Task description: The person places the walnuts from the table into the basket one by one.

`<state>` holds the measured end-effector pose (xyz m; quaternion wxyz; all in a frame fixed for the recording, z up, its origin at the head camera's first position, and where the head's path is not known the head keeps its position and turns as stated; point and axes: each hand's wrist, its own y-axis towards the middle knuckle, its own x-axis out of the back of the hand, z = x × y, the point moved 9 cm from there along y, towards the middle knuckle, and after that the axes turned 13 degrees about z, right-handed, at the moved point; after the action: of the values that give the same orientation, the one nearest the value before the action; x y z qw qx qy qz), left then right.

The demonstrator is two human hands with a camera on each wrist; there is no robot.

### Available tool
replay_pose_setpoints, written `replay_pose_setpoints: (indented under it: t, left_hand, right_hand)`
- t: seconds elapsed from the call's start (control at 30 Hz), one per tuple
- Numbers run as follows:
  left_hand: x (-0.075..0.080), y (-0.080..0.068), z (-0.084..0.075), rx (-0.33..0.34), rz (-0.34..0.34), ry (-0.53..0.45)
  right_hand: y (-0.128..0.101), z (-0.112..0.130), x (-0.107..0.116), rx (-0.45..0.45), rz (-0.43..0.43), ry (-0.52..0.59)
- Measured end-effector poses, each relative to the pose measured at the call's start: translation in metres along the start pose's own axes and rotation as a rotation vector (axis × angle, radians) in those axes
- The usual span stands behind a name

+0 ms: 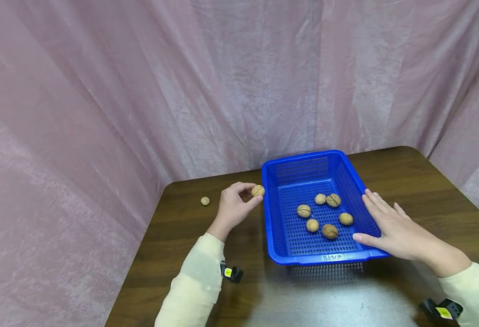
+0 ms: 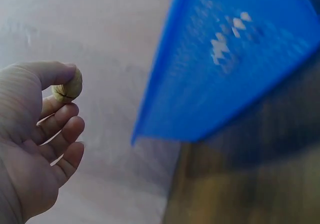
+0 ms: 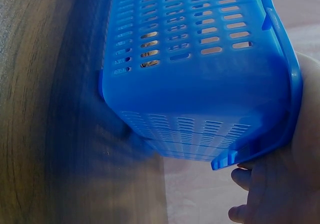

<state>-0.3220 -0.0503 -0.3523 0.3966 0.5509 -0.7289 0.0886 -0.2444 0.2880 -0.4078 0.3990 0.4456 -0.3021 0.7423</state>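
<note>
In the head view my left hand pinches a walnut between thumb and fingers, right beside the left rim of a blue plastic basket. The left wrist view shows the same walnut at the tip of the thumb, its other fingers loosely bent. Several walnuts lie on the basket's perforated floor. My right hand rests on the basket's right rim near the front corner, fingers extended and thumb reaching over the inside. The right wrist view shows the basket's outer wall, with part of that hand at the rim.
Another walnut lies on the brown wooden table, to the left of my left hand. A pink curtain hangs behind the table and along its sides.
</note>
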Motion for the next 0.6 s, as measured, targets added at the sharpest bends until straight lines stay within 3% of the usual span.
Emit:
replay_pose_setpoints:
  t: [0.3, 0.43, 0.6]
  left_hand:
    - [-0.027, 0.041, -0.062, -0.098, 0.081, 0.061]
    - [-0.044, 0.058, -0.073, -0.106, 0.100, 0.049]
    - [-0.065, 0.078, -0.071, -0.061, 0.118, 0.001]
  right_hand:
    - [0.000, -0.002, -0.001, -0.009, 0.007, 0.002]
    - [0.001, -0.003, -0.002, -0.008, 0.002, -0.001]
    - [0.001, -0.005, -0.003, -0.009, -0.001, 0.000]
